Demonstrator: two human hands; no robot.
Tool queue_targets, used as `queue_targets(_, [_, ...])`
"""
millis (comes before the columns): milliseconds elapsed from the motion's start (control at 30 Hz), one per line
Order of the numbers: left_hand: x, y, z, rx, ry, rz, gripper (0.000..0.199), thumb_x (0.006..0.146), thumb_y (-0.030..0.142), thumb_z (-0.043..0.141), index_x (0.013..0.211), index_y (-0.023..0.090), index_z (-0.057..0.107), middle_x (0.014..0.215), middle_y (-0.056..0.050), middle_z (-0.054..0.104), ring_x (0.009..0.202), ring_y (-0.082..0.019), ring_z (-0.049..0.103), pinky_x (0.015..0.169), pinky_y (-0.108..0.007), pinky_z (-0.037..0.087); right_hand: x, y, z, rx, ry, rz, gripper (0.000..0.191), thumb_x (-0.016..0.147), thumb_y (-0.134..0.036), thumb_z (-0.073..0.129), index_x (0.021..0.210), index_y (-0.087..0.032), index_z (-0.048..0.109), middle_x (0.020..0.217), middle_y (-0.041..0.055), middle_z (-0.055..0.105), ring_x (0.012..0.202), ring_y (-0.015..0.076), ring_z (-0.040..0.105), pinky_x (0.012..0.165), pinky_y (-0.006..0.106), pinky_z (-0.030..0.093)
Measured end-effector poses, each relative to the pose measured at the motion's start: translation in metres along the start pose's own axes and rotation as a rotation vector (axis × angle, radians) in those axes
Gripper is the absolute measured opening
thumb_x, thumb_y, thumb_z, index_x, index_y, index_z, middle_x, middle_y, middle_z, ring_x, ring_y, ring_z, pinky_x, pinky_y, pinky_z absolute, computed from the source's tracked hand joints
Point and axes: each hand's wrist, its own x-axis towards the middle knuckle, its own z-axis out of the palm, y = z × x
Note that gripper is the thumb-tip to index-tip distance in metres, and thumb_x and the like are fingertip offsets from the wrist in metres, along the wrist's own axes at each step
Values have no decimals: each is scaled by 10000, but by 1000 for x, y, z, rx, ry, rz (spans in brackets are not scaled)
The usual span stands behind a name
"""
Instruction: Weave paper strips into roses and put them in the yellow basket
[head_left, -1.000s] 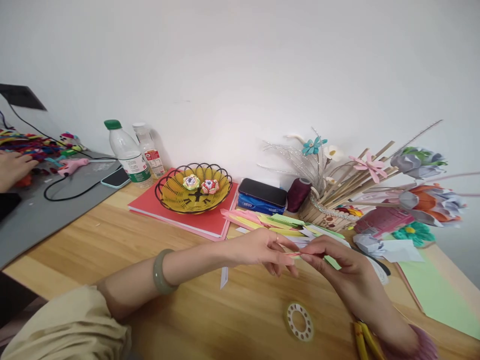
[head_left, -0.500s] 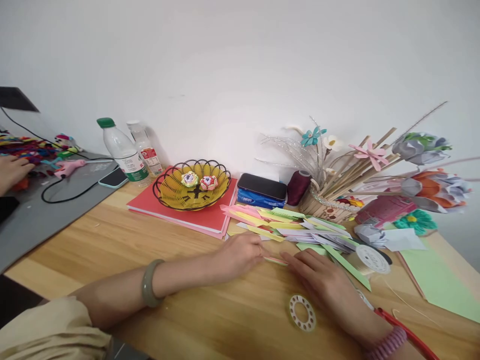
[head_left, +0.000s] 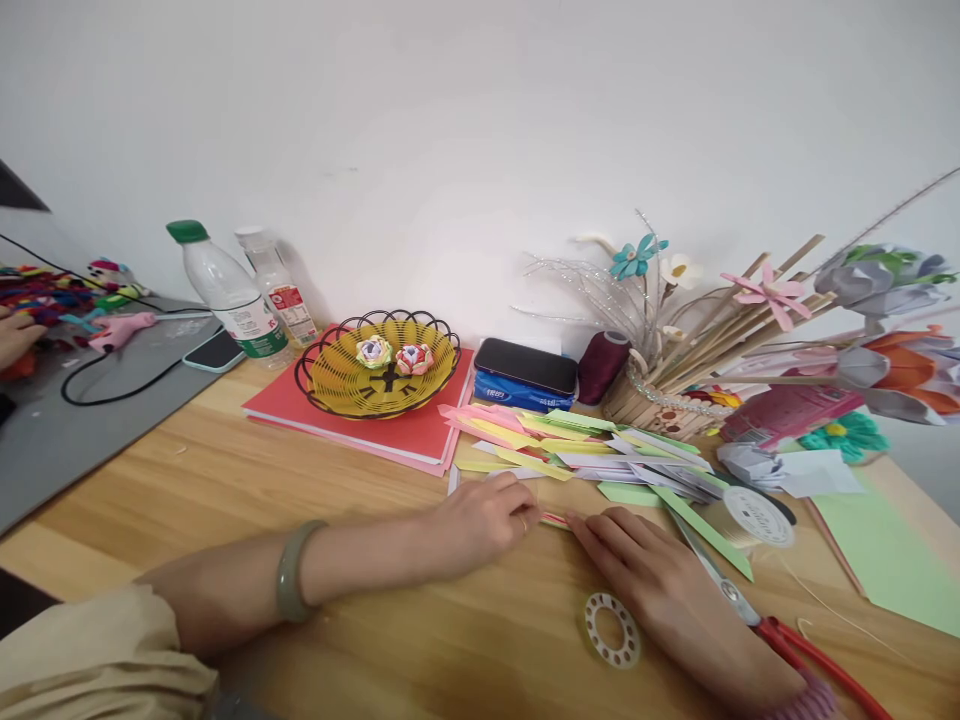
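My left hand (head_left: 487, 520) is closed, its fingertips pinching the left end of a small folded paper strip (head_left: 556, 520) low over the wooden table. The fingers of my right hand (head_left: 637, 560) lie on the strip's right end, pressed together and pointing left. Just beyond both hands lies a heap of folded paper strips (head_left: 555, 445) in pink, yellow, green and white. A tape roll (head_left: 611, 630) lies flat below my right hand. Red-handled scissors (head_left: 739, 600) are partly hidden by my right forearm.
A yellow basket (head_left: 345, 385) with two paper flowers sits on red paper. Two bottles (head_left: 244, 310) stand behind at left. Right are a thread spool (head_left: 757, 517), a flower basket (head_left: 652, 415) and green paper (head_left: 900, 560). A person's hand (head_left: 16, 338) shows far left.
The view has shifted a little, with the objects on the right now further right. More of the scissors shows beside my right forearm. Both hands still hold the strip.
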Motion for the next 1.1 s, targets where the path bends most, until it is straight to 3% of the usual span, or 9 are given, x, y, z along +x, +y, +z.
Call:
queue_targets(167, [0,-6,1,116,-23,123,379,911,273,253,888,133,605,901,-83,619,865,-155,506,754,-275,414,-2,2,3,55,-23,30,295,890,-139,340,1096,-106,548,849,102,623,815,224,572,667,376,515])
queue_targets(267, [3,-11,-1,51,-38,128,363,898,280,304,890,148,642,896,-85,633,852,-160,527,739,-268,416,-4,4,6,157,-58,118,272,890,-159,364,1069,-153,568,852,87,613,800,210,570,658,363,501])
queue_targets(467, [6,-18,-9,-315,-120,-156,155,753,256,577,835,183,685,825,-20,687,734,-111,591,675,-197,433,6,5,0,575,-124,406,250,895,-209,368,901,-204,617,835,55,619,766,162,584,659,301,485])
queue_targets(567, [4,-19,-13,-324,-151,-176,155,722,272,606,806,166,681,744,-2,683,653,-99,587,580,-171,424,13,4,-6,684,-204,523,211,883,-254,402,822,-198,595,801,30,629,728,157,589,647,294,479])
queue_targets(800, [0,-13,-16,-261,-162,-86,135,717,146,564,735,173,695,788,-28,679,724,-112,580,680,-192,414,9,0,0,589,-205,443,217,890,-202,363,833,-195,572,846,55,583,778,166,565,688,315,469])
queue_targets(967, [0,-9,-16,-227,-174,-78,140,718,185,566,735,162,703,771,-47,683,719,-132,584,676,-211,412,6,-4,0,554,-203,418,229,896,-206,357,839,-203,579,862,57,570,779,161,569,684,306,476])
queue_targets(1100, [3,-6,-25,-224,-185,-100,159,731,235,565,790,184,704,794,-30,688,694,-118,582,635,-198,402,7,11,-7,540,-195,473,218,895,-274,383,873,-219,592,849,32,617,771,154,588,673,292,484])
